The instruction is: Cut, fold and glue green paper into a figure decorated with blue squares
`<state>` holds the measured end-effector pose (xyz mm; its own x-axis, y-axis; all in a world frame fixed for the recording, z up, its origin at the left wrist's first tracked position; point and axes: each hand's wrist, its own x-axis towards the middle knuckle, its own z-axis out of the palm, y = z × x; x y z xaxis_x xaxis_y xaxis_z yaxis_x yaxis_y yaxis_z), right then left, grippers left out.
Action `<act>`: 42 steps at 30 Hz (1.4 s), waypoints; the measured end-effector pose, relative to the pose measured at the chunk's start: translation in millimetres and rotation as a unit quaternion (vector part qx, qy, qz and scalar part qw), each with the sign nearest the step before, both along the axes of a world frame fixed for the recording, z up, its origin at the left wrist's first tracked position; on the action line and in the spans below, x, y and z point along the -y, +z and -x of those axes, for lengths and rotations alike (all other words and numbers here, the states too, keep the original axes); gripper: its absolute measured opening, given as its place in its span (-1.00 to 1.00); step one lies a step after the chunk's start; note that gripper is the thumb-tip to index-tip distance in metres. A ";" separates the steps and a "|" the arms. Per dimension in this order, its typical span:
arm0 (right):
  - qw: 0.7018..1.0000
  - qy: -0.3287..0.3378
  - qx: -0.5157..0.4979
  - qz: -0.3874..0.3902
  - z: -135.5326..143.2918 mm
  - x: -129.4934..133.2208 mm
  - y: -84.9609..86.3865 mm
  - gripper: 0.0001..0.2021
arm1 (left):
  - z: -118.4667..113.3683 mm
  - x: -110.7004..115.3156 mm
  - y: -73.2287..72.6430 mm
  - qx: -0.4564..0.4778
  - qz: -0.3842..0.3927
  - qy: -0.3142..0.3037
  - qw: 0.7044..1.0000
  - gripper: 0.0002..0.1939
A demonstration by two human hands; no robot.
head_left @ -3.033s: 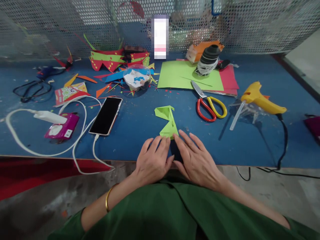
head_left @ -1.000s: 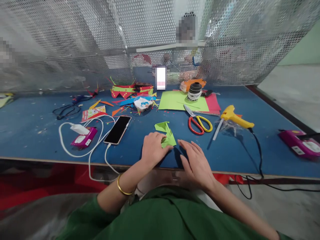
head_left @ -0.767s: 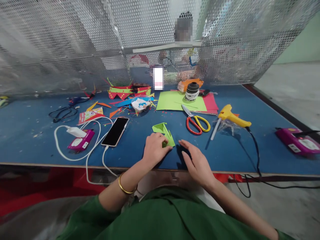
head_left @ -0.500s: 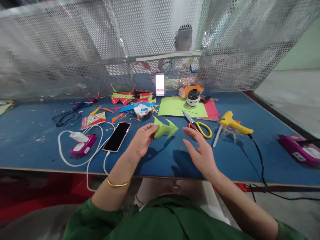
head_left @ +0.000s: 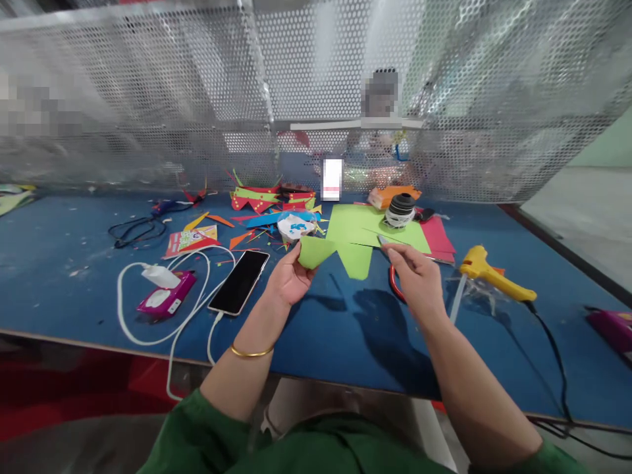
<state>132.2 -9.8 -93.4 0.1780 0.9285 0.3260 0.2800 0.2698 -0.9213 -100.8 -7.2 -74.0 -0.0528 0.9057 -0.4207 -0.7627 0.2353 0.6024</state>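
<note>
My left hand (head_left: 290, 280) pinches the left end of a light-green paper cutout (head_left: 355, 261), which is opened out flat and has a V-shaped notch in its lower edge. The cutout hangs above the table, apart from my right hand. Over the scissors (head_left: 394, 284), my right hand (head_left: 417, 280) has its fingers curled closed around them. A red handle loop and a bit of the blade show; the yellow loop is hidden behind the hand. The scissors lie at the edge of the green paper sheets (head_left: 345, 220).
A yellow glue gun (head_left: 494, 273) with its cord lies at the right. To the left are a phone (head_left: 240, 282), a white cable and a purple power socket (head_left: 165, 296). Paper scraps, red-green masks (head_left: 257, 199) and a black-and-white spool (head_left: 399, 212) sit farther back before a mesh screen.
The green cutout went from folded to spread flat in my left hand. My right hand moved from open beside the scissors to closed over them. The view shifted slightly.
</note>
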 end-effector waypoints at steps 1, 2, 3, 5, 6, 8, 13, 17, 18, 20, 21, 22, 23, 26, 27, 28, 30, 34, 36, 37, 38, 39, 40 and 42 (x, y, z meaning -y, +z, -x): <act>1.000 -0.002 -0.008 0.016 0.3 0.5 -3.7 -0.65 | -0.3 -0.6 -3.3 0.002 0.001 0.007 1.000 -0.85; 0.999 0.000 -0.016 0.033 1.1 0.9 -6.8 -0.63 | -0.6 -1.0 -6.4 0.003 0.002 0.013 1.000 -0.86; 0.998 0.007 -0.025 0.050 2.4 1.2 -9.4 -0.62 | -1.0 -1.2 -9.0 0.004 0.003 0.018 1.000 -0.85; 0.995 0.030 -0.046 0.087 6.4 1.3 -13.2 -0.59 | -2.1 -1.4 -13.0 0.004 0.003 0.024 1.000 -0.84; 0.992 0.044 -0.059 0.105 8.9 1.4 -14.7 -0.57 | -2.8 -1.2 -14.2 0.005 0.003 0.025 1.000 -0.84; 0.984 0.068 -0.090 0.137 13.7 1.7 -16.7 -0.53 | -5.0 -0.7 -15.2 0.005 0.003 0.024 1.000 -0.84; 0.966 0.073 -0.181 0.168 17.8 2.2 -16.0 -0.43 | -11.1 1.7 -17.6 -0.047 -0.002 0.000 0.999 -0.83; 0.959 0.059 -0.230 0.155 14.2 1.7 -9.7 -0.44 | -9.7 3.9 -24.4 -0.178 -0.007 0.035 0.983 -0.77; 0.958 0.058 -0.239 0.151 13.9 1.9 -8.0 -0.44 | -8.7 4.6 -25.0 -0.193 -0.008 0.067 0.979 -0.78; 0.955 0.064 -0.251 0.143 15.0 2.8 -5.2 -0.45 | -7.1 5.8 -23.0 -0.278 -0.052 0.139 0.949 -0.79; 0.954 0.071 -0.256 0.140 16.3 3.6 -4.1 -0.45 | -7.0 6.3 -20.1 -0.354 -0.103 0.162 0.915 -0.77; 0.953 0.079 -0.259 0.138 17.8 4.4 -3.4 -0.46 | -7.6 6.7 -16.2 -0.444 -0.169 0.170 0.863 -0.74; 0.951 0.088 -0.262 0.137 19.5 5.3 -2.8 -0.47 | -8.8 6.8 -11.7 -0.539 -0.240 0.155 0.792 -0.72; 0.948 0.111 -0.268 0.134 23.3 7.4 -1.9 -0.48 | -15.2 6.0 1.8 -0.690 -0.347 0.041 0.634 -0.81; 0.946 0.116 -0.270 0.135 23.7 7.8 -1.7 -0.47 | -17.3 5.5 5.3 -0.703 -0.346 -0.001 0.622 -0.86; 0.944 0.120 -0.274 0.136 23.6 7.9 -1.4 -0.45 | -19.1 5.1 8.1 -0.704 -0.334 -0.041 0.626 -0.89; 0.939 0.123 -0.288 0.144 22.2 7.6 -1.2 -0.43 | -20.7 4.5 12.2 -0.681 -0.302 -0.105 0.658 -0.84; 0.918 0.139 -0.323 0.184 16.8 4.7 -3.2 -0.48 | -18.6 3.9 16.6 -0.630 -0.271 -0.171 0.707 -0.83; 0.904 0.158 -0.335 0.214 14.5 2.7 -5.3 -0.54 | -17.0 3.1 17.3 -0.622 -0.267 -0.203 0.708 -0.82; 0.896 0.169 -0.341 0.229 13.7 1.8 -6.4 -0.57 | -16.3 2.6 17.3 -0.618 -0.266 -0.220 0.706 -0.81; 0.888 0.181 -0.347 0.242 13.2 1.0 -7.3 -0.60 | -15.7 2.0 17.1 -0.615 -0.266 -0.234 0.704 -0.81; 0.879 0.193 -0.353 0.255 12.8 0.4 -7.9 -0.63 | -15.2 1.5 16.8 -0.614 -0.268 -0.244 0.701 -0.81; 0.871 0.204 -0.360 0.266 12.5 -0.2 -8.3 -0.65 | -14.5 1.1 16.5 -0.613 -0.270 -0.250 0.699 -0.81; 0.854 0.222 -0.373 0.286 11.8 -0.7 -8.0 -0.69 | -12.7 0.7 16.6 -0.615 -0.272 -0.258 0.693 -0.81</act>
<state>120.3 -9.1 -101.4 -0.2735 0.9277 -0.2539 -0.4549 -0.3574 -0.8157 -88.1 -7.9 -57.4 0.3225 0.9442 0.0670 0.5088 -0.2326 0.8289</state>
